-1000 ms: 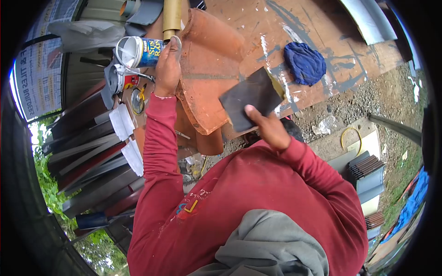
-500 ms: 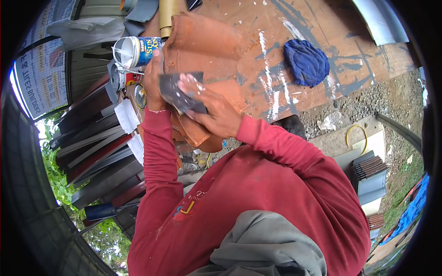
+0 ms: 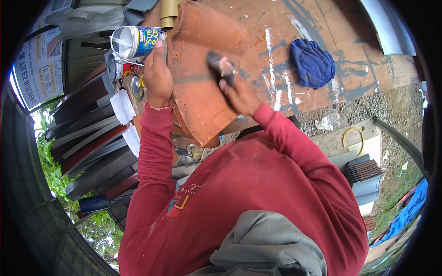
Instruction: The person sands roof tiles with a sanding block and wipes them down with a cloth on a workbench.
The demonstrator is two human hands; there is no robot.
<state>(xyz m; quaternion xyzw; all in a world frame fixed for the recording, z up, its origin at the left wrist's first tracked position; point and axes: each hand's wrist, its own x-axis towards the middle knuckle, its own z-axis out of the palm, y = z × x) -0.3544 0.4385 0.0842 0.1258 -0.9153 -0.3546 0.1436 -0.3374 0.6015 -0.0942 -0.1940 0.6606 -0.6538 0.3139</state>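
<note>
A curved orange clay roof tile lies on the worktable in front of me, with a grey band across its middle. My left hand is closed on the tile's left edge; its fingers wrap partly out of sight. Over the tile's right side, my right hand grips a dark sheet of sandpaper, folded between thumb and fingers and blurred by motion. Just beyond my left hand stands a paint can with a blue label and white-smeared inside.
A crumpled blue cloth lies on the paint-streaked wooden table. A cardboard tube is at the back. Long metal profiles are stacked at left. Gravel and a yellow cord loop show at right.
My right hand has swept the sandpaper away from the tile's left side toward its right side, uncovering the grey band. My left hand stays at the left edge.
</note>
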